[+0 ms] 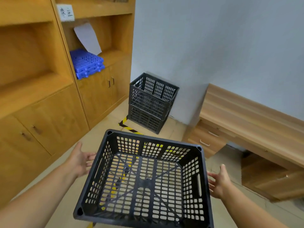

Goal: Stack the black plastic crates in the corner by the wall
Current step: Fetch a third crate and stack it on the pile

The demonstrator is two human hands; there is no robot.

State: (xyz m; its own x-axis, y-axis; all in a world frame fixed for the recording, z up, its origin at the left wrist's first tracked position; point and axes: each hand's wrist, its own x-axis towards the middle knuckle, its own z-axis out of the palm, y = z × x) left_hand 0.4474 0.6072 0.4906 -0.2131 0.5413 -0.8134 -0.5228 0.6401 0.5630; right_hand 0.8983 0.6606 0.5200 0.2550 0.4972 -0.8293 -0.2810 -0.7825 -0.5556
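Black plastic crate [144, 180] fills the near foreground, mouth up, yellow-black floor tape [128, 127] showing through its lattice. Left hand [80, 159] is spread open just beside its left wall, right hand [219, 182] open just beside the right wall; neither visibly grips it. Farther off, two stacked crates [151, 102] sit in the corner against the grey wall [213, 38], between the wooden cabinet [49, 96] and a wooden desk [246, 116]
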